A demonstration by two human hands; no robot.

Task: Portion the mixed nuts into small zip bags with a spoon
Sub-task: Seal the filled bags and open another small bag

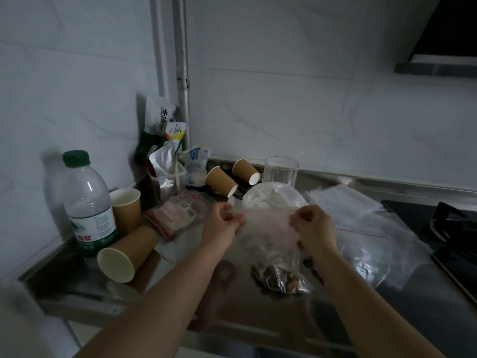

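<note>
1. Grip: the left hand [224, 220] and the right hand [313, 226] each pinch an upper corner of one small zip bag [271, 236], holding it upright above the counter [180, 275] near its front edge.
2. Contents: mixed nuts [281, 276] lie in the bag's bottom, which rests on the counter.
3. Progress, as judged: this portion looks filled, and sealing its red-lined top seems the step in hand. A stack of empty bags [361, 210] lies towards the right edge, so more portions remain. No spoon can be made out.
4. Writing: the water bottle [86, 202] at the left edge and the packets [165, 125] at the back corner carry Chinese print, too small to read reliably.
</note>
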